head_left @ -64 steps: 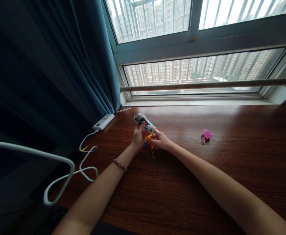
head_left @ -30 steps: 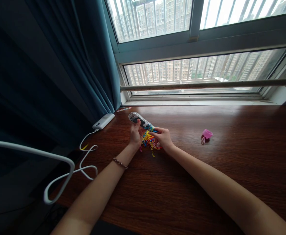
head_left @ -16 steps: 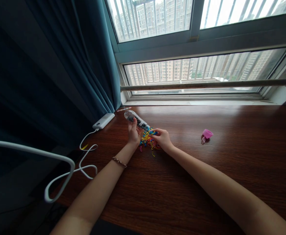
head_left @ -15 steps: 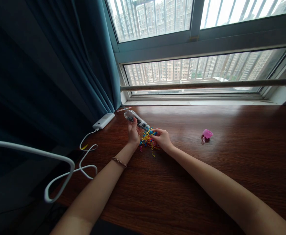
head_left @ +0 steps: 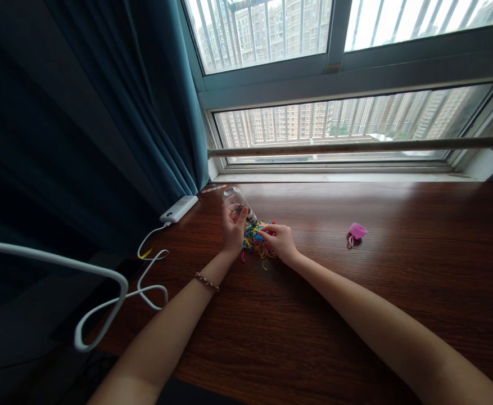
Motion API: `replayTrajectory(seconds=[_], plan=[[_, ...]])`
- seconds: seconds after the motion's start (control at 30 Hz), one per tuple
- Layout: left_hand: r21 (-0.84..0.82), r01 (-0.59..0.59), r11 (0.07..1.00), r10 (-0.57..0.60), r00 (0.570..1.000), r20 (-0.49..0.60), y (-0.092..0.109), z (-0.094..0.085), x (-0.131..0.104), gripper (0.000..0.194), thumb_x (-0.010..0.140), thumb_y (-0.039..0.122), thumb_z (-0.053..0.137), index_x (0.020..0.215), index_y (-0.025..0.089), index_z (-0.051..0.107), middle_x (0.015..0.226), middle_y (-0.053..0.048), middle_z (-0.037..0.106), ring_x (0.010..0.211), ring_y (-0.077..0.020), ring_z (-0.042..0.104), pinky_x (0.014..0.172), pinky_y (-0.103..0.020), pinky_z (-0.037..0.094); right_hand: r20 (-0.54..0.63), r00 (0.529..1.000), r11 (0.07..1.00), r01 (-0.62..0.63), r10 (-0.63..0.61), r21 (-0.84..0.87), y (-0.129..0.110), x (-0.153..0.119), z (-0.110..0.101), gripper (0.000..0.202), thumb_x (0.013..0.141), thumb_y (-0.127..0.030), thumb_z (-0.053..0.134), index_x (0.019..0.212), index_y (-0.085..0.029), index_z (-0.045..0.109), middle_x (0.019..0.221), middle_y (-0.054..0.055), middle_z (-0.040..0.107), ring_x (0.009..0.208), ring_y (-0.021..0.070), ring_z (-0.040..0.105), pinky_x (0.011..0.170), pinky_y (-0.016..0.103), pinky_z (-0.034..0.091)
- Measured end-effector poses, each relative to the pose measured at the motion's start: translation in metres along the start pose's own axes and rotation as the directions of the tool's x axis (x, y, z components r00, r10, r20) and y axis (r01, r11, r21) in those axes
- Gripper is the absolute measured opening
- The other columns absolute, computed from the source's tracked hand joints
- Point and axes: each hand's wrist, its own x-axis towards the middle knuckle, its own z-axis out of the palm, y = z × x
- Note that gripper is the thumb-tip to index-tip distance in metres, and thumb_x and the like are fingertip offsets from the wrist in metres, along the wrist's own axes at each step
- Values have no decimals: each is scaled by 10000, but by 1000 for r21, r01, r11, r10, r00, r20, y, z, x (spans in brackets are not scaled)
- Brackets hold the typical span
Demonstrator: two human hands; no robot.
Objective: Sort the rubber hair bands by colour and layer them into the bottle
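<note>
My left hand (head_left: 233,228) is wrapped round a clear bulb-shaped bottle (head_left: 234,197), which tilts with its narrow mouth down to the right. Dark small bits show inside it. Beneath the mouth, a heap of small colourful rubber bands (head_left: 255,242) in yellow, blue, red and pink lies on the table. My right hand (head_left: 281,241) is at the heap's right side, thumb and fingers pinched together by the bottle's mouth. What sits between those fingertips is too small to make out.
A pink cap (head_left: 358,230) with a loop lies to the right on the brown wooden table (head_left: 398,281). At the left, a white power bank (head_left: 179,209) trails a white cable (head_left: 145,292). A blue curtain (head_left: 145,101) and a window with a rail (head_left: 356,147) stand behind.
My left hand has tipped the bottle more steeply, its round end shifting right and up. The dark contents have slid toward the mouth. My right hand has barely moved.
</note>
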Motion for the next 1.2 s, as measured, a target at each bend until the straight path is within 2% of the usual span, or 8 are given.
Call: replayTrajectory(seconds=[0.2,0.4,0.57,0.73,0.87,0.97,1.07,1.2], plan=[[-91,134,987,-141,987,-78,-2,0,2,357,689,280,674,1012,229,530,858,-13,590,676,-99,568,577,-170,446,2,1000,1000,-3,3,-6,-1,0,-2,114,655,-302,627,694,-211,684,588,-23,596,548,109,500,554,217,357],[-36,9,999,-10,999,-49,10,7,-5,399,639,192,716,997,223,544,863,-4,574,761,-99,577,725,-179,453,11,1000,1000,11,-11,-2,-5,-1,-3,124,678,-251,600,749,-231,700,780,6,592,692,127,531,635,234,402],[-31,27,999,-28,998,-52,10,6,-3,434,634,205,721,1027,232,537,870,-7,580,743,-101,584,696,-186,464,-4,999,999,42,-42,5,-7,-1,-3,121,695,-249,598,745,-233,707,894,27,578,805,149,547,707,252,421],[-145,173,974,-184,981,-68,-4,-1,4,386,685,327,677,1027,242,520,871,-11,597,663,-93,581,564,-173,460,-25,999,998,49,-48,30,-8,0,-6,208,723,-256,566,900,-222,669,917,26,597,775,146,542,688,254,432],[-219,251,943,-268,962,-55,-14,-6,7,370,677,380,673,963,220,502,815,1,585,629,-95,591,567,-198,478,-21,999,993,50,-48,108,-7,2,-6,289,728,-243,550,1004,-211,628,913,27,586,657,106,513,625,230,434],[-280,291,915,-310,950,-24,-15,-7,8,354,675,410,667,887,193,486,776,6,575,631,-104,601,570,-213,487,15,999,979,43,-47,198,-7,2,-5,397,719,-258,569,1113,-208,578,896,19,563,553,63,456,547,199,414],[-313,362,878,-365,930,53,-12,-4,4,350,687,428,653,843,172,471,744,0,576,621,-112,606,576,-228,496,129,991,950,-7,-35,313,-9,1,-3,545,705,-283,599,1232,-223,477,785,-21,556,483,40,413,472,169,375],[-255,516,818,-471,855,220,-5,4,-6,358,697,444,638,851,170,466,686,1,572,557,-117,595,525,-233,492,227,973,892,-128,30,434,-14,0,-1,628,620,-276,681,1214,-223,483,680,-40,595,501,67,496,471,166,399]])
